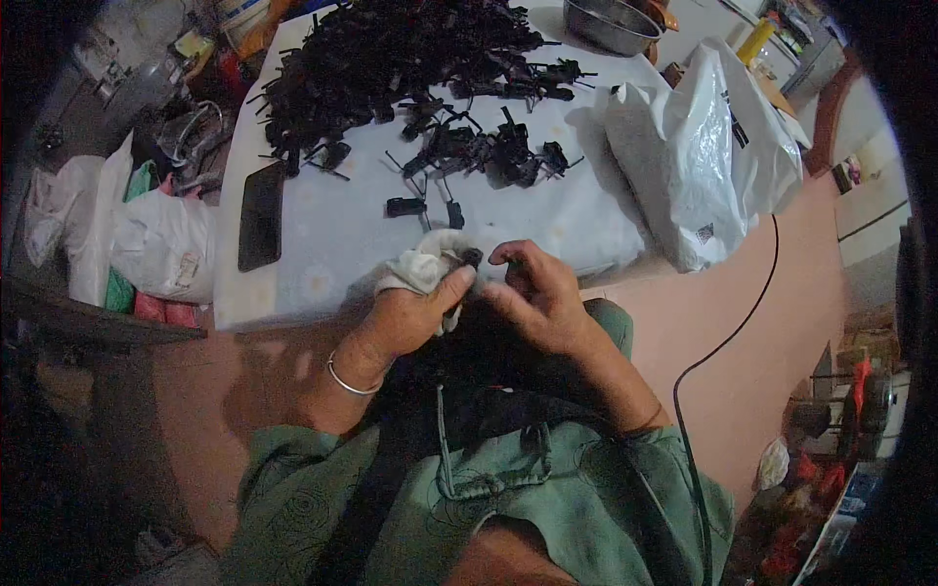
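Note:
My left hand [415, 314], a bangle on its wrist, is closed on a white cloth [422, 270] and a small black part [472, 258] at the near table edge. The thumb presses against that part, and its exact kind does not show. Just to the right, my right hand [545, 301] has its thumb and forefinger apart and curved toward the part; no held thing is visible between them. Beyond my hands lie two loose black pieces with thin leads [405, 207] and a small cluster of similar pieces [518, 156].
A large heap of black pieces [371, 68] covers the far table. A dark phone [261, 217] lies at the left. A white plastic bag [684, 156] stands right, with a metal bowl [614, 27] behind it. A black cable [728, 342] runs down the right side.

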Tool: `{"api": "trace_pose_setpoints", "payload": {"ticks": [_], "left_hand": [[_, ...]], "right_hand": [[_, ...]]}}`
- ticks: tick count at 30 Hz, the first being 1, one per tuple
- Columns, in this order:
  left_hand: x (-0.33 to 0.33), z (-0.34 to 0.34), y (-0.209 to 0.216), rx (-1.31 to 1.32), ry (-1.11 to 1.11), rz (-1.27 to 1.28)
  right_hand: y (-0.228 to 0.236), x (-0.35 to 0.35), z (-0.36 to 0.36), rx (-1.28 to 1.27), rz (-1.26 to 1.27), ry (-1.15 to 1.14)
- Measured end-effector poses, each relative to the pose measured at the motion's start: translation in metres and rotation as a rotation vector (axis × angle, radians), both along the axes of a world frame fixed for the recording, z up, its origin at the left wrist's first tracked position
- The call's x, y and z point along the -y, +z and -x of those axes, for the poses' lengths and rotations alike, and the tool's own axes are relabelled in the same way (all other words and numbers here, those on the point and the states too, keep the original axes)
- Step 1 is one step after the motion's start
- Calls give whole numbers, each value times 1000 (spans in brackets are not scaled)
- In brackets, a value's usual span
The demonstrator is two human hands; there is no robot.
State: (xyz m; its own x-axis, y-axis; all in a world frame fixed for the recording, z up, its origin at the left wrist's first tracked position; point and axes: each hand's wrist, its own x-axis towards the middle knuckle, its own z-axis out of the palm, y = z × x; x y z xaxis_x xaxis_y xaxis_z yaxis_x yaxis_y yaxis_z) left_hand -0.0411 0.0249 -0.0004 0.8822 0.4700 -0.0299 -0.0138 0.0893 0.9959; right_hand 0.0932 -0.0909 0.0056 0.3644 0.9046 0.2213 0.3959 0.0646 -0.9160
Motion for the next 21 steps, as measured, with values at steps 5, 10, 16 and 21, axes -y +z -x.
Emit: {"api": "trace_pose_setpoints", "payload": {"ticks": [5, 10, 16, 21], "left_hand": [[7, -9, -17, 118, 233, -364], [10, 3, -4, 12, 79, 2], [13, 3, -6, 6, 177, -446], [18, 4, -6, -3, 276, -986]], "right_hand": [[-2, -5, 18, 421, -338, 49], [-9, -14, 9, 229, -84, -191], [-16, -12, 12, 171, -124, 18], [-21, -9, 22, -12, 4, 27]]}}
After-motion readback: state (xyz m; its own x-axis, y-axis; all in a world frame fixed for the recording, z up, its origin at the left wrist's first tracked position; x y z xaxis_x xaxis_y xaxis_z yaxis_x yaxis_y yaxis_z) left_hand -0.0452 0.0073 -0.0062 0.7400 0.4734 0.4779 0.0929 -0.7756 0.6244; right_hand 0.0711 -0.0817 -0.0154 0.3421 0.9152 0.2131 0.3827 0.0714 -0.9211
